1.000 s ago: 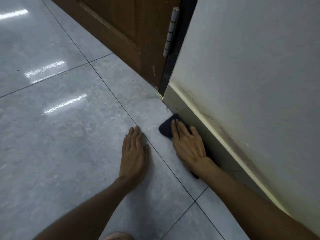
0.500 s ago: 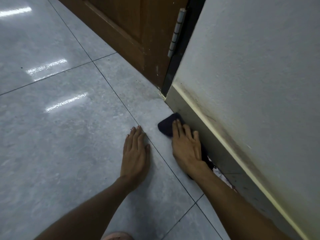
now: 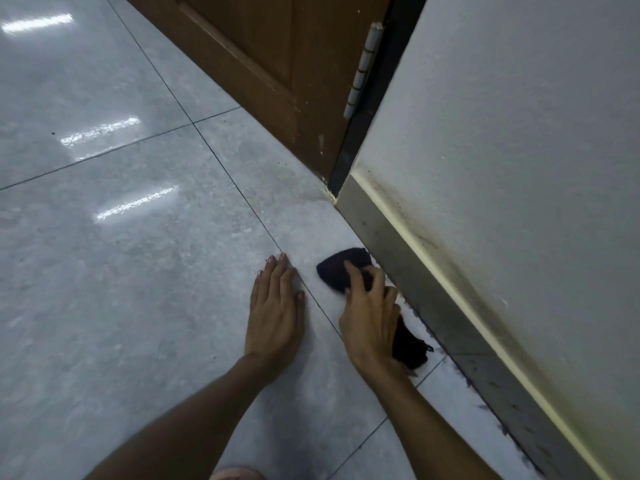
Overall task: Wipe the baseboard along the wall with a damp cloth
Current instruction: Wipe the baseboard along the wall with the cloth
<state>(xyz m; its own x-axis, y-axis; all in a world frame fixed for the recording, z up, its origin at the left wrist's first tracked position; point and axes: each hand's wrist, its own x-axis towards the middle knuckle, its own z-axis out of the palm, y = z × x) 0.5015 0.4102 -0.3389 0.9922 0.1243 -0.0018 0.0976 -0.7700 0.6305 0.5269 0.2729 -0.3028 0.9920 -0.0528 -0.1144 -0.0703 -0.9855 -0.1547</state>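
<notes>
A: Right hand (image 3: pixel 369 315): fingers curled over a dark cloth (image 3: pixel 341 270), bunching it against the floor (image 3: pixel 138 271). Cloth sticks out ahead of the fingertips and behind the wrist. Grip looks loose; how firmly it pinches I cannot tell.

B: Left hand (image 3: pixel 277 313)?

A: Flat on the tile, fingers together, just to the left of the right hand and apart from it. Bearing weight, I judge.

B: Baseboard (image 3: pixel 398 258)?

A: Grey strip immediately right of the right hand, cream top edge, running ahead to a door (image 3: pixel 263 64) and its hinge (image 3: pixel 362 71). The cloth's far edge lies at the foot of the strip; whether it touches the face I cannot tell.

B: Condition?

A: Dark flecks along the base behind the hand. Smudging on the wall (image 3: pixel 519 133) just above the cream edge.

B: Risks?

A: One: cloth sits mostly on the floor, so a stroke may clean tile and miss the strip's face. Two: a bunched cloth gives little contact and could roll under the fingers. Three: a high pass could drag grime from the wall down over the cream edge. Four: left palm on glossy tile could slide if damp spreads there.

B: Damp visible?

A: Not discernible.
</notes>
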